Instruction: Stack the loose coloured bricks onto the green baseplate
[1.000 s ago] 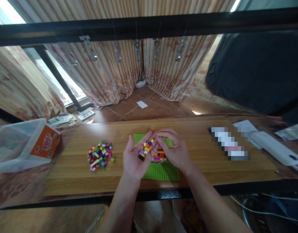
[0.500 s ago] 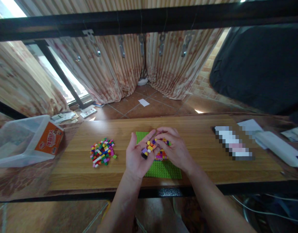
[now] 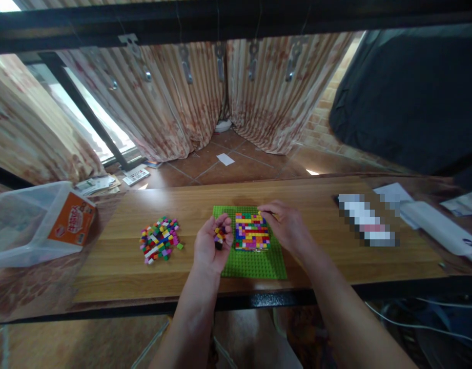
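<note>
Curled into a cup, my left hand [image 3: 210, 245] holds several small toy bricks [image 3: 220, 234] over the left edge of the green baseplate [image 3: 254, 266]. A block of many-coloured bricks [image 3: 252, 232] stands on the baseplate's middle. At that block's far right corner, the fingertips of my right hand [image 3: 284, 223] pinch a small yellow brick [image 3: 261, 213]. Whether this brick touches the block, I cannot tell. Left of my left hand, a loose pile of bricks [image 3: 161, 240] lies on the wooden table.
A clear plastic bin [image 3: 32, 220] with an orange label stands at the left. On the right side of the wooden table [image 3: 320, 266] lies a blurred-out flat object [image 3: 366, 220], with a white device [image 3: 439, 228] beyond it. A dark bar crosses the top.
My right hand has moved from my left palm to the block's far right corner, with a yellow brick pinched. My left fingers have curled around their bricks, uncovering the block.
</note>
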### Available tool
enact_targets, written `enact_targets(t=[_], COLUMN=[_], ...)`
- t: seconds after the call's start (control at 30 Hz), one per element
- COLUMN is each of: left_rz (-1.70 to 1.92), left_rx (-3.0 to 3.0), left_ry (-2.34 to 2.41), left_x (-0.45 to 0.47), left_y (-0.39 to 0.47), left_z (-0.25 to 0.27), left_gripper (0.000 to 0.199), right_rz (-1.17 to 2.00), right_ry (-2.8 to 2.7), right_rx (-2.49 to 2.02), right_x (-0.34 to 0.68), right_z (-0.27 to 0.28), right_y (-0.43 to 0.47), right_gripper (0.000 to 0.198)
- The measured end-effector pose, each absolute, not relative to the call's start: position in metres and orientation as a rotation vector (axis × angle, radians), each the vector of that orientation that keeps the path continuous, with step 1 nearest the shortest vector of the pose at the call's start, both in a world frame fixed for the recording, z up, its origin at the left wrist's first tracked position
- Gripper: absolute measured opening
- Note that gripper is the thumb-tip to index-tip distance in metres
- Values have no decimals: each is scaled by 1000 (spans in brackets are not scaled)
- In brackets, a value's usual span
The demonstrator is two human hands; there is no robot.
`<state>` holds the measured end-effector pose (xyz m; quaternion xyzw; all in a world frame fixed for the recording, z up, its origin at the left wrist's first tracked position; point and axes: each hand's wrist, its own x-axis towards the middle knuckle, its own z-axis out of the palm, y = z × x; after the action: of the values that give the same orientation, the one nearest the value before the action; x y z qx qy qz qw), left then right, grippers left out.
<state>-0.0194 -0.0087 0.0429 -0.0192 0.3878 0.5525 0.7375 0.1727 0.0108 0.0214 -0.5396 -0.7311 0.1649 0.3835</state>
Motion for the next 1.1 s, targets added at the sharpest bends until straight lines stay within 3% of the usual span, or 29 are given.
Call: enact_targets(t=[0.4, 1.1], left_rz=[1162, 1171], left_rx=[30, 56], left_ry=[820, 848], left_x=[-17, -17], left_y=[-11, -11], left_z=[41, 41], left_gripper=[22, 15], right_rz=[296, 514], right_ry=[-2051, -1842], right_rx=[-1332, -1340], right_x=[156, 160], right_z=[20, 10], right_y=[16, 18], right_gripper=[22, 22])
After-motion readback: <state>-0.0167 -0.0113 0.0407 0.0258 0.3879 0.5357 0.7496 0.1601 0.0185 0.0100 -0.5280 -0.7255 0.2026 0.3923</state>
